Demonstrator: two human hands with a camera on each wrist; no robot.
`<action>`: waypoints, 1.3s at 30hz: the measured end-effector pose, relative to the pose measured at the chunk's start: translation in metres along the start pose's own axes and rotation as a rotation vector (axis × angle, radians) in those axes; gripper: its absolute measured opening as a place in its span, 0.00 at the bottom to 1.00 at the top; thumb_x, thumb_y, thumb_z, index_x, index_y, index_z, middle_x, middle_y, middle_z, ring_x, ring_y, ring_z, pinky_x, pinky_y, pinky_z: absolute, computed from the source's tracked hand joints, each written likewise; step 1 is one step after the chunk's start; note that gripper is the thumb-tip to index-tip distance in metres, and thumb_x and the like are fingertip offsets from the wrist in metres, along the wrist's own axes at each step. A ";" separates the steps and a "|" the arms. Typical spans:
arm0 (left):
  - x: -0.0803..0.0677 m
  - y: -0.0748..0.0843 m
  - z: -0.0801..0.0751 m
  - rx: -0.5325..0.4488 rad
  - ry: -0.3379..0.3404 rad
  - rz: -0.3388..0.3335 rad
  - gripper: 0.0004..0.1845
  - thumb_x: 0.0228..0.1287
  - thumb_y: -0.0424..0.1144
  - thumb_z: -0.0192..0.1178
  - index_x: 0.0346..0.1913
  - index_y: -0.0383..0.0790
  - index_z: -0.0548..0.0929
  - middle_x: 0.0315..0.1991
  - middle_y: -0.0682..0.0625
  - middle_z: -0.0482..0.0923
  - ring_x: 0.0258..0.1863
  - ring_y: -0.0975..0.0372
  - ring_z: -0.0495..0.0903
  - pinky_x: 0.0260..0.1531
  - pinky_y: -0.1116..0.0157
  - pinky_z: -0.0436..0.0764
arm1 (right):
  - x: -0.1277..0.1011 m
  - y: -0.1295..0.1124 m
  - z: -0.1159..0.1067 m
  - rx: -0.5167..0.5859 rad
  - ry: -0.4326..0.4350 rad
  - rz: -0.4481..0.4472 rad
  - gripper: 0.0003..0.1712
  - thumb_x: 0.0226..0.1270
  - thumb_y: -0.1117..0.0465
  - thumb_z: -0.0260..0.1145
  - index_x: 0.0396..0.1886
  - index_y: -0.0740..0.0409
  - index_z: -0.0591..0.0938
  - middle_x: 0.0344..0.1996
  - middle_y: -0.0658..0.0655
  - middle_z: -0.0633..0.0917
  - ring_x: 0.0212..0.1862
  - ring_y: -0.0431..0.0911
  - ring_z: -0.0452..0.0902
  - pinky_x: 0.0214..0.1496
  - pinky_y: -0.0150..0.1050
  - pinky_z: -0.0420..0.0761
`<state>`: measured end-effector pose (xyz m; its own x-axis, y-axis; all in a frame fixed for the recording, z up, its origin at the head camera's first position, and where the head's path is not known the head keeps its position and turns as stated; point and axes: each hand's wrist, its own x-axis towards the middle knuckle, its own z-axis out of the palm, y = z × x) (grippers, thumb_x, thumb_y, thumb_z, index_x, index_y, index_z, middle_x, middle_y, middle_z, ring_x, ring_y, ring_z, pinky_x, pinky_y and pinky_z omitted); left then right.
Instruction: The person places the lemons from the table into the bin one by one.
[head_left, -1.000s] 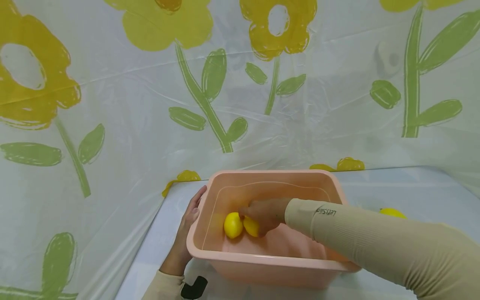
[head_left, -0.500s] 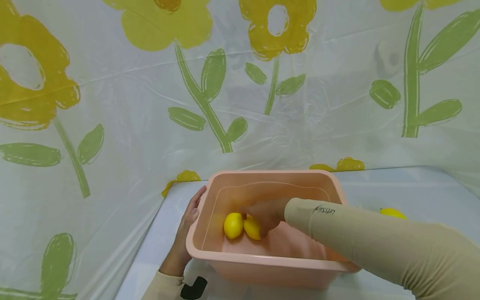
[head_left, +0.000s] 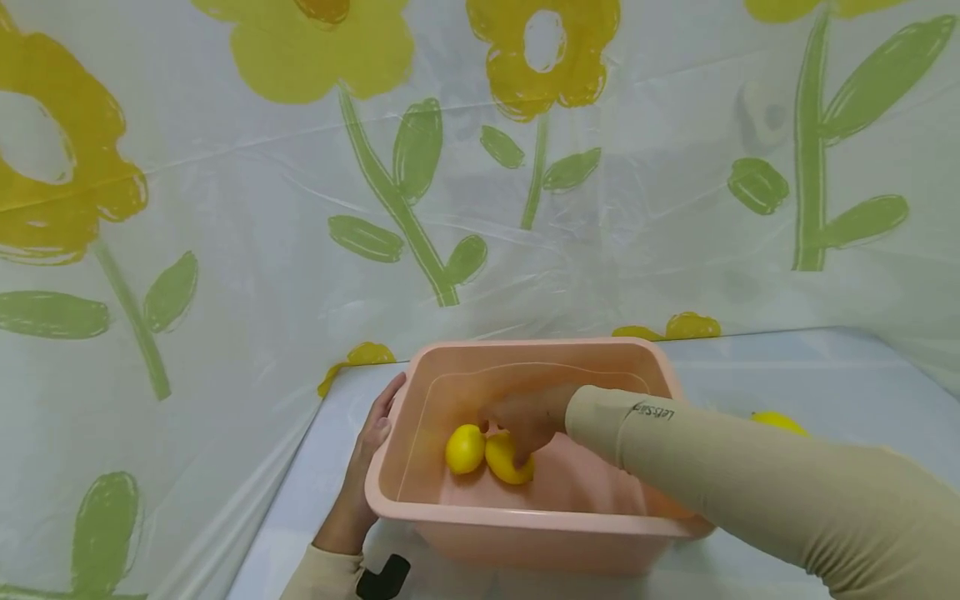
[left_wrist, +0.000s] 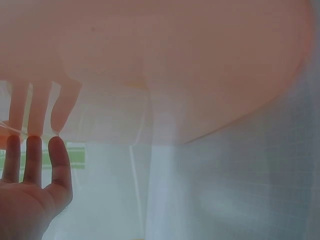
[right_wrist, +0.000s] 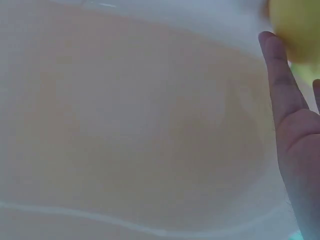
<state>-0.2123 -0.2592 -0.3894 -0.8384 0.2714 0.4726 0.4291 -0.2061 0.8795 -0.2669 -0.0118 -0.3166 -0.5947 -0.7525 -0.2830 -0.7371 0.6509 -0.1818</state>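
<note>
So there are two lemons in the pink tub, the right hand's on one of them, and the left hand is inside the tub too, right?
Not quite. The left hand rests flat against the outside of the pink tub, as the head view shows. The rest holds: two lemons lie inside, and the right hand touches one lemon.

Sleeve (head_left: 675, 450) print — small, mirrored, illegible
</note>
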 end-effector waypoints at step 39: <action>-0.006 0.005 0.007 -0.032 0.015 -0.084 0.26 0.76 0.49 0.35 0.75 0.61 0.58 0.70 0.68 0.64 0.66 0.76 0.67 0.63 0.78 0.69 | -0.128 0.007 -0.073 0.536 0.325 -0.299 0.16 0.70 0.55 0.66 0.55 0.50 0.80 0.50 0.47 0.85 0.49 0.39 0.82 0.56 0.38 0.82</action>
<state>-0.2026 -0.2556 -0.3879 -0.8763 0.2747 0.3958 0.3460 -0.2127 0.9138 -0.2197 0.0821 -0.2128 -0.5185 -0.8447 0.1325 -0.6737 0.3082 -0.6716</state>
